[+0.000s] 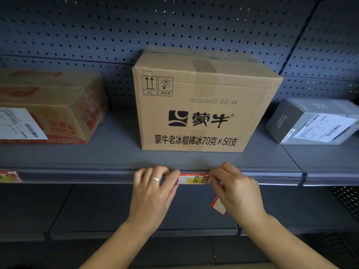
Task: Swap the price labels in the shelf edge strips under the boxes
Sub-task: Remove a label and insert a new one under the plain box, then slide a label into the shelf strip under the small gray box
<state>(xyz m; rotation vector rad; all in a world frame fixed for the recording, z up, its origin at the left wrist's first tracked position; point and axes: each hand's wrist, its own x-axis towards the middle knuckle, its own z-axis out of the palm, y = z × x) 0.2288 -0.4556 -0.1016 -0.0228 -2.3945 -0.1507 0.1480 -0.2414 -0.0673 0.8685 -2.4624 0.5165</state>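
Note:
A red and white price label (194, 179) with handwritten letters sits in the shelf edge strip (77, 176) under the tall brown box (196, 105). My left hand (153, 189), wearing a ring, pinches the label's left end. My right hand (235, 189) pinches its right end. A second red label (218, 205) hangs below my right hand, tucked under the palm. Another label (8, 176) sits in the strip at the far left, under the red-printed box (48, 107).
A grey box (310, 121) with a white shipping sticker stands on the right of the shelf. Perforated back panels rise behind the boxes. A lower dark shelf (97, 210) lies beneath my forearms.

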